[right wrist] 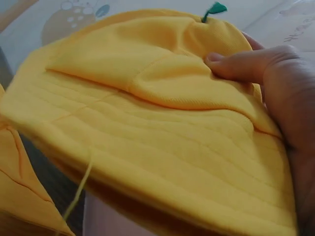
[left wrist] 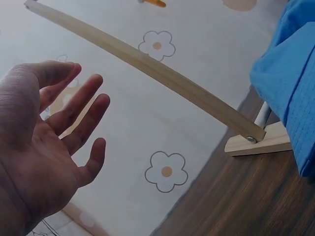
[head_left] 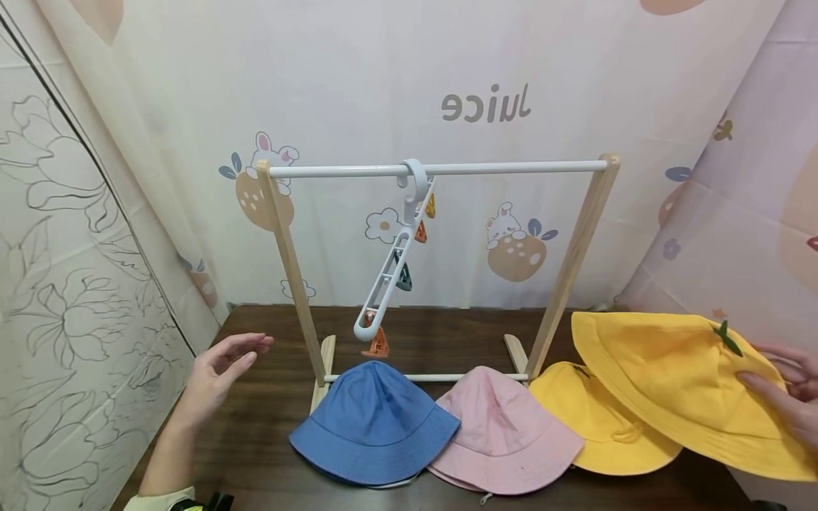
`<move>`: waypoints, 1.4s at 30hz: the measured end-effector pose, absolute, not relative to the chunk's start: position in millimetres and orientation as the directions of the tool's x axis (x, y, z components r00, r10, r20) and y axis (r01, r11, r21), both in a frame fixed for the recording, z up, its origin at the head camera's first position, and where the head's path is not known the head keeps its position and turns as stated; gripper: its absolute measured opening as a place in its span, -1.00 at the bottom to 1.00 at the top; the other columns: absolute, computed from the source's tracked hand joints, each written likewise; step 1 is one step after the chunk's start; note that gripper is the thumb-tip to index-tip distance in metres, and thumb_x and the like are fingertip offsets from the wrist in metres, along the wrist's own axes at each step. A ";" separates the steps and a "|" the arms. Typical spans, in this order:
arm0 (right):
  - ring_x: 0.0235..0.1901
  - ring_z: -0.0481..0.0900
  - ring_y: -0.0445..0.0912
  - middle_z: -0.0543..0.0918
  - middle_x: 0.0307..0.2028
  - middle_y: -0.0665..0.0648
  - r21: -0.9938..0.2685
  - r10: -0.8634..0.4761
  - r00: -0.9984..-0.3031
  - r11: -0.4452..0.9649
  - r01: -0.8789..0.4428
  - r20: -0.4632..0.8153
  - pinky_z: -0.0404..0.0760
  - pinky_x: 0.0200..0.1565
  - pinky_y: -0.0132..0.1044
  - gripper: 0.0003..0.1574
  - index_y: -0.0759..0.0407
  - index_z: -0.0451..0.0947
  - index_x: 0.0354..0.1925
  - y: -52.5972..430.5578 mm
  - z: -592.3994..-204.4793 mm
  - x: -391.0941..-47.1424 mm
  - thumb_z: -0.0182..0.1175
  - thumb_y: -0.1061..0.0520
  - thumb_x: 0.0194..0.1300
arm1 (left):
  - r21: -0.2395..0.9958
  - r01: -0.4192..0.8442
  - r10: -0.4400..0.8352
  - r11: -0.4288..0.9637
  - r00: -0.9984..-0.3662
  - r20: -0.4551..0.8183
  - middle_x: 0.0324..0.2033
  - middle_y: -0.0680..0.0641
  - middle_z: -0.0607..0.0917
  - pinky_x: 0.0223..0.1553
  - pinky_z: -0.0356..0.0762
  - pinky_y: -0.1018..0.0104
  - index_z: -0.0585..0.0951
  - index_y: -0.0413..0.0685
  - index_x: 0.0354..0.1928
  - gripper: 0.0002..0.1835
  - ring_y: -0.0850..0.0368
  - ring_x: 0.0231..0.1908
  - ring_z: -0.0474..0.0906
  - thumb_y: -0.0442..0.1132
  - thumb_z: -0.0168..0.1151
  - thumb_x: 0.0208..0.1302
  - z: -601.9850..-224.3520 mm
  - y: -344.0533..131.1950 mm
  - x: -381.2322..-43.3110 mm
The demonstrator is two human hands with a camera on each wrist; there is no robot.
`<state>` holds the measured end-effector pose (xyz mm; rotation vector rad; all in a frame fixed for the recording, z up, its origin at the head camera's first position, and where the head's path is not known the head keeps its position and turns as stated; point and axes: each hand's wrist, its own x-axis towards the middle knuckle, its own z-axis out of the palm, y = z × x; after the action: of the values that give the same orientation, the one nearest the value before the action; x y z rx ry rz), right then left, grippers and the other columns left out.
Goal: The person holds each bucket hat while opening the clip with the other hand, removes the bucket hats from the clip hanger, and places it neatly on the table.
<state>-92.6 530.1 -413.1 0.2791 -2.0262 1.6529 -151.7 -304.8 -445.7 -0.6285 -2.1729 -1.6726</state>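
Observation:
My right hand [head_left: 789,390] grips a yellow bucket hat [head_left: 677,376] with a small green sprout on its crown, thumb on the outside in the right wrist view. The hat is held above the right side of the table, partly over a second yellow hat [head_left: 594,419]. To the left of that lie a pink bucket hat [head_left: 498,426] and a blue bucket hat [head_left: 377,426], side by side. My left hand [head_left: 217,376] is raised left of the wooden rack, fingers loosely bent and holding nothing; the left wrist view shows its palm [left wrist: 44,162].
A rack with wooden posts [head_left: 571,262] and a white top rod [head_left: 511,168] stands behind the hats. From the rod hangs a pale clip hanger [head_left: 386,277], pointing toward me, with several coloured clips [head_left: 377,345]. Printed curtains enclose the dark wooden table [head_left: 255,440].

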 end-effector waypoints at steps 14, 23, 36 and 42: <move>-0.32 0.88 -0.39 0.94 -0.05 -0.18 -0.860 0.473 -0.746 0.051 -0.507 0.468 0.72 -0.37 -0.60 -0.26 0.19 0.67 0.39 491.3 -420.0 -101.6 0.12 0.69 0.45 | 0.827 0.496 0.053 0.264 -0.864 0.501 0.17 0.33 0.84 0.18 0.64 0.66 0.60 -0.52 0.34 -0.67 0.42 0.15 0.74 -0.55 0.14 0.65 -448.2 -304.1 -151.3; -0.36 0.88 -0.38 0.93 -0.12 -0.27 -0.930 0.544 -0.798 -0.083 -0.357 0.258 0.74 -0.40 -0.56 -0.29 -0.04 0.71 0.34 480.4 -426.3 -101.7 0.29 0.58 0.46 | 0.820 0.509 0.035 0.262 -0.854 0.519 0.16 0.37 0.84 0.15 0.65 0.67 0.60 -0.54 0.32 -0.67 0.46 0.14 0.75 -0.58 0.14 0.62 -448.1 -304.1 -153.6; -0.38 0.85 -0.43 0.90 -0.17 -0.39 -0.968 0.569 -0.807 -0.075 -0.239 0.155 0.73 -0.40 -0.58 -0.30 -0.18 0.69 0.32 479.8 -444.2 -101.3 0.41 0.47 0.44 | 0.833 0.512 0.047 0.209 -0.856 0.515 0.17 0.31 0.85 0.21 0.63 0.66 0.58 -0.56 0.34 -0.66 0.43 0.15 0.76 -0.58 0.12 0.64 -451.1 -303.8 -153.3; -0.36 0.87 -0.40 0.92 -0.15 -0.35 -0.960 0.521 -0.836 -0.101 -0.261 0.172 0.75 -0.38 -0.55 -0.26 -0.18 0.70 0.32 481.3 -447.9 -99.5 0.30 0.54 0.48 | 0.837 0.504 0.052 0.212 -0.861 0.505 0.18 0.29 0.85 0.21 0.62 0.66 0.58 -0.54 0.35 -0.66 0.42 0.15 0.75 -0.57 0.13 0.65 -451.9 -302.1 -153.0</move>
<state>-99.5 481.3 -447.9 -0.2850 -1.6620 1.9832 -153.0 -302.1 -451.9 -0.5176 -2.1247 -1.6884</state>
